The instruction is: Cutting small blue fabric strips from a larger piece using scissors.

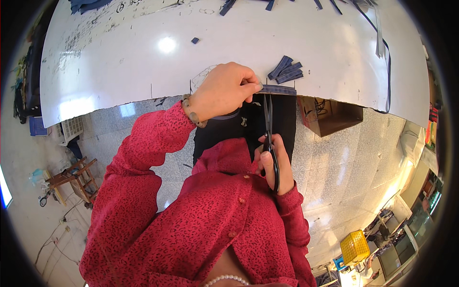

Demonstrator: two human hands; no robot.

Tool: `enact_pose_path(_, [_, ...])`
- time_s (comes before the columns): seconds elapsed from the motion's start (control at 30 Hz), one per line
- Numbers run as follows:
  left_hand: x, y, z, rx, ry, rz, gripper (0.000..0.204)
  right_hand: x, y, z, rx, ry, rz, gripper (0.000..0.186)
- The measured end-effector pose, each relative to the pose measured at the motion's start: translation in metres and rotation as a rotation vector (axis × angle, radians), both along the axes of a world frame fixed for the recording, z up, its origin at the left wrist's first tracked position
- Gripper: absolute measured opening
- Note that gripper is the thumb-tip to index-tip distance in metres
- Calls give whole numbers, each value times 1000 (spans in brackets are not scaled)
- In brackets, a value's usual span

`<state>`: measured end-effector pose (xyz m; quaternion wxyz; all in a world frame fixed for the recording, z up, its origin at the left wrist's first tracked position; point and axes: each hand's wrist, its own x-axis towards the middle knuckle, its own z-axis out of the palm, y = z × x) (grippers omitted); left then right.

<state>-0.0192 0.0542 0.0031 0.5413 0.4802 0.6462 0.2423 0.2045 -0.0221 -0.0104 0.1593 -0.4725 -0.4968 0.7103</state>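
At the table's near edge my left hand pinches a dark blue fabric strip between thumb and fingertips. The strip's free part lies along the edge, pointing right. My right hand is wrapped round the black handles of a pair of scissors. The blades point away from me, and their tips come close below the strip beside my left fingertips. Whether the blades touch the strip I cannot tell. Just beyond it, several short cut blue strips lie in a small fanned pile on the white table.
A small blue scrap lies farther out on the table, with more strips at its far side. A long dark strip hangs over the right edge. Beneath the table stands a cardboard box. A wooden stool is at left.
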Motion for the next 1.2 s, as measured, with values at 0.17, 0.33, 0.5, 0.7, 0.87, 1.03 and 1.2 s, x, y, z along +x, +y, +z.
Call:
enact_pose_path(0.17, [-1,0,0,0,14,-8,20,-3,4,-6,64,-16,-26,55])
enact_pose_path(0.33, [-2,1,-2,31,14,-11,20,-8,13,-11,94,-75,3,52])
enact_pose_path(0.5, [-2,2,-1,8,39,-21,20,-15,24,-14,141,-143,6,50])
enact_pose_path(0.7, [-2,1,-4,19,30,-4,20,-20,28,-10,136,-199,-22,41])
enact_pose_path(0.87, [-2,-1,-6,23,3,2,20,-20,35,-6,199,-291,-25,33])
enact_pose_path(1.03, [-6,-7,1,1,-129,58,19,-10,45,2,92,-256,45,41])
enact_pose_path(1.2, [0,-36,16,-84,-332,2,18,-20,35,5,259,121,-250,54])
